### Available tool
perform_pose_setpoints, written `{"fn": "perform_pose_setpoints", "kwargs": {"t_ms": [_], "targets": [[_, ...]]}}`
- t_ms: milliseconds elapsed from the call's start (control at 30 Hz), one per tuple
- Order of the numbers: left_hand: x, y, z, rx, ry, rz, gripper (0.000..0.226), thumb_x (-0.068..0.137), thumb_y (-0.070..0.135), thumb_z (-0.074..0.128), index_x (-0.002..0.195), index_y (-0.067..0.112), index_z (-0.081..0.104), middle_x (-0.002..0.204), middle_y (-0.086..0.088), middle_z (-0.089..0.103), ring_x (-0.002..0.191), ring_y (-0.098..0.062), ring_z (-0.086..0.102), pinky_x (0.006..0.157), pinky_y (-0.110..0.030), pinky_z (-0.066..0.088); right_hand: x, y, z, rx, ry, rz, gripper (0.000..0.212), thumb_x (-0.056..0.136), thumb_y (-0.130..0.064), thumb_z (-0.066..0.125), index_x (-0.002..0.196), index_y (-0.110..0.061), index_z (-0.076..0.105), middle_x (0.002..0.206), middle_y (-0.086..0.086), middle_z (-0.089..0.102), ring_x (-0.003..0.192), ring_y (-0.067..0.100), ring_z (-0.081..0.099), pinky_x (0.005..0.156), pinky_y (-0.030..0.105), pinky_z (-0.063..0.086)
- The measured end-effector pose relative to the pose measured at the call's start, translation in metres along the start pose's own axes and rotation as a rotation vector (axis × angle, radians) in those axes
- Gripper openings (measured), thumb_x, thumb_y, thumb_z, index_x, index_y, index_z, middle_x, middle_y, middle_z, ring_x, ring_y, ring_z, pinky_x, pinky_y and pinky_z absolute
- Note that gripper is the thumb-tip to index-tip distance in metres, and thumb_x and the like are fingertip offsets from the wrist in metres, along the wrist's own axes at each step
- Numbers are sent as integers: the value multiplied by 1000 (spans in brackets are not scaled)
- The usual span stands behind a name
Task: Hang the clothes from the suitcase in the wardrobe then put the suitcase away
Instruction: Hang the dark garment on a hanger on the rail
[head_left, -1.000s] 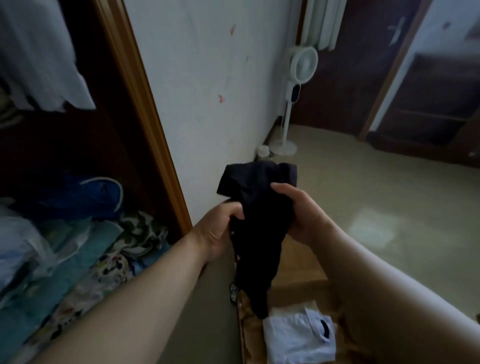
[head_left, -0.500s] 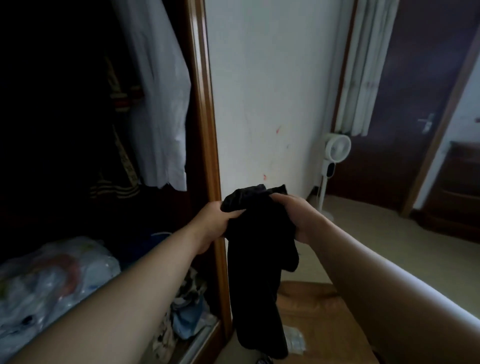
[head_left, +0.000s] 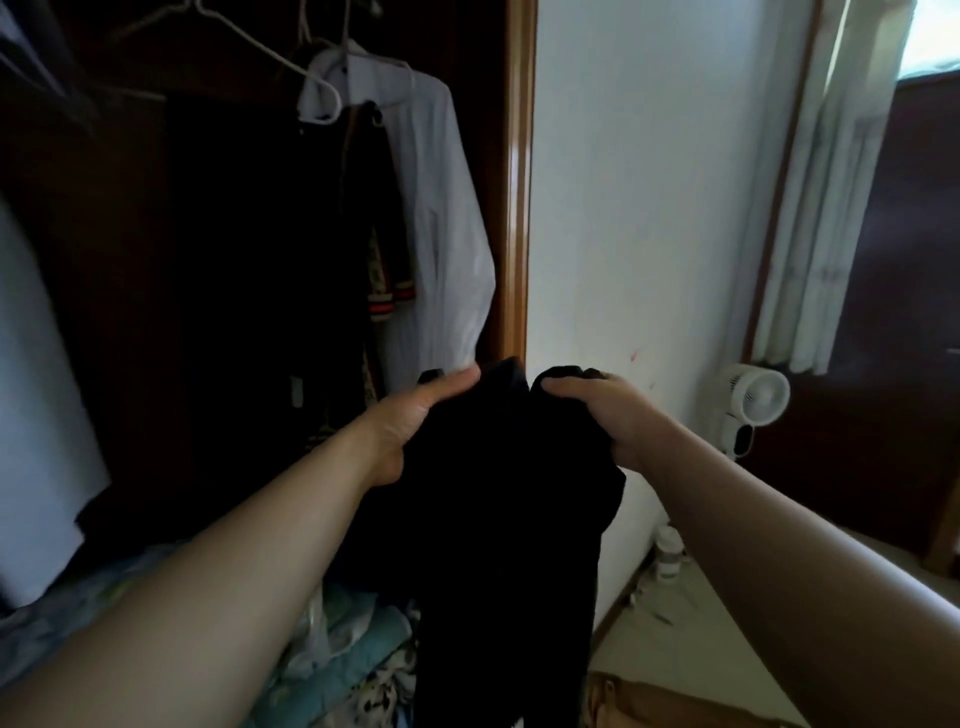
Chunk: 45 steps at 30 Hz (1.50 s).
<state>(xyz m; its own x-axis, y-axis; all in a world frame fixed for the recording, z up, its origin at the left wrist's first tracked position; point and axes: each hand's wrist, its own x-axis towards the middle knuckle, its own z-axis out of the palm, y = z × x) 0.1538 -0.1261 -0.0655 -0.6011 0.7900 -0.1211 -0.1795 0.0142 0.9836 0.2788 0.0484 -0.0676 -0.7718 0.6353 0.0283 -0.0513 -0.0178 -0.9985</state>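
Observation:
A black garment (head_left: 498, 509) hangs down in front of me, held up at chest height. My left hand (head_left: 415, 415) grips its top left edge and my right hand (head_left: 602, 410) grips its top right edge, with the cloth bunched between them. Behind it is the open wardrobe (head_left: 208, 260), dark inside, where a white shirt (head_left: 436, 234) hangs on a hanger. An empty white hanger (head_left: 270, 57) hangs to the shirt's left. Only a brown corner of the suitcase (head_left: 665, 701) shows at the bottom edge.
The wardrobe's wooden frame (head_left: 519, 182) stands just behind my hands. Folded patterned bedding (head_left: 353, 665) is piled on the wardrobe floor. A white standing fan (head_left: 753, 400), a curtain (head_left: 810, 208) and a dark door (head_left: 909, 312) are to the right. Small bottles (head_left: 667, 556) sit by the wall.
My view has tilted up from the suitcase to the hanging rail. Both hands lifted the black garment higher and moved apart along its top edge.

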Motion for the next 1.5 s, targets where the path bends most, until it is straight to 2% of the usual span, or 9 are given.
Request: {"fn": "perform_pose_setpoints", "kwargs": {"t_ms": [233,433,567,833,933,1133,1267,1400,1500], "targets": [[2,42,-78,390,446,185,25,82,7,58,106,5,65,91,-17,68,79,-30,66,71,-37,53,33,-52,26,5,37,-169,10,89,-3,57,90,-6,66,79,11,65,67,21,64,61,29,53],[-16,85,-113,349,305,121,32,88,36,59,98,7,67,86,-10,64,71,-22,62,67,-31,48,51,-91,68,50,85,-174,18,85,-7,47,74,-7,63,65,7,61,55,20,59,55,28,50],[-24,108,-139,712,303,77,33,80,44,68,99,17,69,104,-6,68,93,-18,64,75,-25,50,61,-113,96,54,18,-185,12,78,-16,55,70,-9,60,64,7,59,54,21,59,57,28,48],[-31,130,-194,839,322,-27,79,56,78,63,114,23,68,123,0,60,116,-20,54,103,-34,40,85,-140,149,-15,-9,-364,12,93,-19,59,99,-10,64,90,9,68,80,20,67,72,31,56],[-32,136,-206,852,292,-70,75,57,76,67,112,25,70,121,1,63,116,-19,56,103,-35,43,94,-142,165,-70,21,-385,10,95,-17,56,95,-8,60,85,9,64,71,17,63,66,28,55],[-30,147,-223,665,277,102,7,90,23,63,88,16,64,90,-1,67,77,-12,63,64,-24,49,107,-147,195,-75,28,-377,9,96,-14,49,96,-15,59,88,12,62,69,19,60,63,31,52],[-22,154,-234,715,522,265,12,92,25,58,90,14,64,90,-4,66,78,-15,62,68,-26,51,106,-158,217,-36,-94,-246,15,91,-26,59,91,-12,63,76,7,65,62,20,62,59,30,52],[-28,173,-241,648,585,369,31,77,41,76,94,15,71,90,-2,73,79,-15,70,70,-24,54,113,-164,238,-226,-181,-361,33,77,-29,78,98,-5,70,91,11,73,83,25,70,80,34,57],[-33,192,-262,691,679,412,45,75,44,76,105,11,70,97,-4,72,85,-17,69,73,-25,53,121,-170,259,-266,-97,-458,27,83,-27,74,91,-1,70,81,9,70,71,19,67,67,27,56]]}}
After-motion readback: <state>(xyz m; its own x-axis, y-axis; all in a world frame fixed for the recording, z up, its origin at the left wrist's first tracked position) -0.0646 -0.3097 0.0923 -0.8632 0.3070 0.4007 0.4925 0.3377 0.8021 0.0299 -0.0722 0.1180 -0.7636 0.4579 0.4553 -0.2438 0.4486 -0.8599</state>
